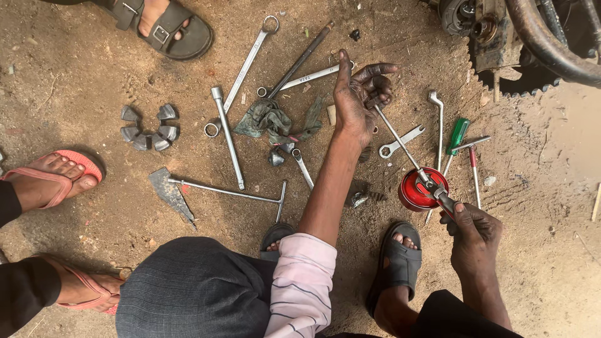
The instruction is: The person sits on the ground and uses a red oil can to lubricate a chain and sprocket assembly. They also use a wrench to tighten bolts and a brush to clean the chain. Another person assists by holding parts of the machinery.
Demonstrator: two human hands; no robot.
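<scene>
Right hand [474,226] pinches the handle end of a long tool [407,152] over the red tin [421,188] on the dirt floor; left hand [358,94] grips the tip, forefinger extended — a slip likely tips the tin.

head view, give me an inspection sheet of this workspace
surface: bare dirt ground, dusty.
job's things: long thin rod held at both ends over a red round tin.
clutter: spanners, T-handle wrench, green rag, green-handled screwdriver, grey metal blocks.
hands: left hand grips the rod's upper end; right hand its lower end.
cables: nothing seen.
surroundings: sandalled feet of other people, sprocket top right.
</scene>
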